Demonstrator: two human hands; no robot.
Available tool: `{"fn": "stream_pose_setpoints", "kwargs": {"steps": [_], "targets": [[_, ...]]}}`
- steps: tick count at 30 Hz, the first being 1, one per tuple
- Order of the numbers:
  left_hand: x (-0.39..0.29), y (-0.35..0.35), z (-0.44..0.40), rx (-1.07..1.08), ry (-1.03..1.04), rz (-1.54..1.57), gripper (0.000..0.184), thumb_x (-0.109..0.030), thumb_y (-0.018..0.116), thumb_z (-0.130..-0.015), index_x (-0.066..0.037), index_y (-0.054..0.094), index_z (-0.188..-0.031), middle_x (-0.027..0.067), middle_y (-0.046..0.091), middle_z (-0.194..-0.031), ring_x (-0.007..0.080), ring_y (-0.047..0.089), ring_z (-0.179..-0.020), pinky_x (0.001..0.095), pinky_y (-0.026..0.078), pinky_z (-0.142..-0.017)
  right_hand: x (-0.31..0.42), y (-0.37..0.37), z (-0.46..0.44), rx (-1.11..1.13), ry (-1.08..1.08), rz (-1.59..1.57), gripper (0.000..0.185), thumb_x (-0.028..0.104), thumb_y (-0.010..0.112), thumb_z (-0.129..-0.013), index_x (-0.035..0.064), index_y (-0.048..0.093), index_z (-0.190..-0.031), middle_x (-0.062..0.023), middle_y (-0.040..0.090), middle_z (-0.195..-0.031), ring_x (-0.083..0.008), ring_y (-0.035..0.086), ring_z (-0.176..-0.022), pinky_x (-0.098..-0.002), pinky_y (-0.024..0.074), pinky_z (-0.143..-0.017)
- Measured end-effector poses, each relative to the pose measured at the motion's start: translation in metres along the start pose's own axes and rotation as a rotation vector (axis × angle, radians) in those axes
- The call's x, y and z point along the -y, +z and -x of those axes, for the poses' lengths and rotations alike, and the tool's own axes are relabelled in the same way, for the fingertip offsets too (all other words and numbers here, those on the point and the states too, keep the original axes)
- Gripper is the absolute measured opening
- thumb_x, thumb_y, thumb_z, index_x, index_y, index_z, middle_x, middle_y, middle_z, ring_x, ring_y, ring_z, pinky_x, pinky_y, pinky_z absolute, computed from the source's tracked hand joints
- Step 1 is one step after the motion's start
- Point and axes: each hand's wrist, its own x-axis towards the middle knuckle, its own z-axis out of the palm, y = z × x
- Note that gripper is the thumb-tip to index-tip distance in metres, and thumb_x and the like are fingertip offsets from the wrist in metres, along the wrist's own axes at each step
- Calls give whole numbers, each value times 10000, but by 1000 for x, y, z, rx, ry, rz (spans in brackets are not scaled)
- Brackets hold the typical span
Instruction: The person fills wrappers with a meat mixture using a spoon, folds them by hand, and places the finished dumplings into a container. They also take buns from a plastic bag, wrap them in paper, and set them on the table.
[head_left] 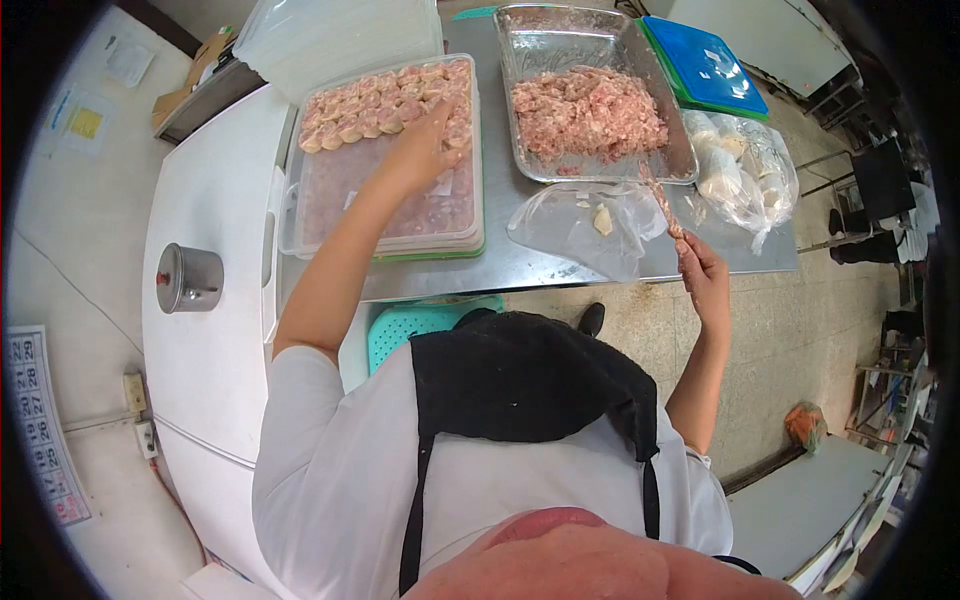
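Observation:
My left hand (422, 148) reaches into a clear plastic box (290, 215). Its fingers curl down on a dumpling at the right end of the rows; the fingertips are partly hidden. Rows of round, meat-filled dumplings (370, 112) fill the far half of the box. My right hand (705, 275) grips the near end of a thin, meat-smeared stick-like spreader (662, 202), which points toward a metal tray. In that tray (530, 45) lies a mound of pinkish minced meat (590, 115). A clear plastic bag (560, 225), with a pale piece of dough (602, 220) on it, lies before the tray.
A bag of pale, wrapped round stacks (745, 170) sits at the table's right, near a blue lid (705, 62). A translucent lid (340, 35) stands behind the box. On the white surface at left is a metal pot (190, 278). A turquoise stool (400, 325) is below.

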Motion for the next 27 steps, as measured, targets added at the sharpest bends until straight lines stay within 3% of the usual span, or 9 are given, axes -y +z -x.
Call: {"fn": "stream_pose_setpoints", "kwargs": {"steps": [8, 11, 14, 16, 17, 19, 20, 22, 27], "targets": [[0, 6, -11, -13, 35, -26, 740, -100, 685, -770, -24, 333, -1416, 242, 461, -1367, 379, 460, -1250, 420, 382, -1040, 11, -8, -20, 57, -36, -1, 320, 229, 633, -924, -9, 651, -1137, 35, 539, -734, -59, 454, -656, -218, 389, -586], [17, 0, 1, -63, 116, 2, 712, -84, 618, -794, -35, 311, -1434, 260, 444, -1374, 397, 454, -1247, 437, 365, -1050, 13, -11, -36, 116, -37, 46, 324, 229, 640, -919, -13, 650, -1135, 26, 548, -750, -61, 453, -666, -215, 395, -601], [12, -9, 12, -52, 99, 36, 674, -66, 543, -805, -36, 309, -1436, 276, 428, -1376, 414, 456, -1235, 449, 359, -1049, 8, -10, -57, 183, -127, 110, 341, 253, 620, -929, -10, 643, -1144, -4, 593, -760, -79, 494, -691, -253, 426, -628], [-13, -10, 24, -108, -15, 13, 629, -42, 491, -808, -42, 344, -1419, 269, 447, -1359, 420, 457, -1228, 446, 372, -1037, 8, -8, -74, 200, -360, 202, 345, 289, 580, -946, 0, 647, -1121, -82, 653, -805, -163, 591, -731, -324, 461, -676], [-17, -6, 25, -104, -18, 18, 629, -42, 491, -808, -42, 344, -1419, 269, 447, -1359, 420, 457, -1228, 446, 372, -1037, 12, -11, -82, 202, -354, 206, 345, 289, 580, -946, 0, 647, -1121, -82, 653, -805, -163, 591, -731, -324, 461, -676], [-24, 2, 24, -50, -49, -7, 553, -36, 491, -816, -38, 419, -1364, 252, 494, -1315, 418, 471, -1209, 448, 391, -1014, 28, -22, -101, 340, -273, 414, 343, 311, 526, -959, 6, 665, -1030, -171, 672, -846, -299, 653, -800, -412, 479, -712], [-31, 4, 24, -44, -44, -1, 553, -36, 491, -816, -38, 419, -1364, 252, 494, -1315, 418, 471, -1209, 448, 391, -1014, 36, -28, -112, 335, -265, 418, 343, 311, 526, -959, 6, 665, -1030, -171, 672, -846, -299, 653, -800, -412, 479, -712], [-52, 4, 27, -200, -27, -162, 470, -25, 503, -830, -39, 490, -1300, 229, 555, -1228, 409, 511, -1147, 436, 415, -979, 50, -42, -137, 392, -370, 1024, 357, 309, 507, -948, 1, 672, -878, -192, 670, -836, -369, 646, -833, -458, 486, -720], [-131, 37, 25, -357, 57, 140, 346, -20, 549, -832, -44, 582, -1176, 180, 599, -1115, 370, 561, -1050, 403, 444, -934, 52, -72, -210, 312, -555, 1309, 238, 190, 537, -850, 24, 680, -757, -179, 667, -777, -360, 658, -780, -470, 508, -680]]}}
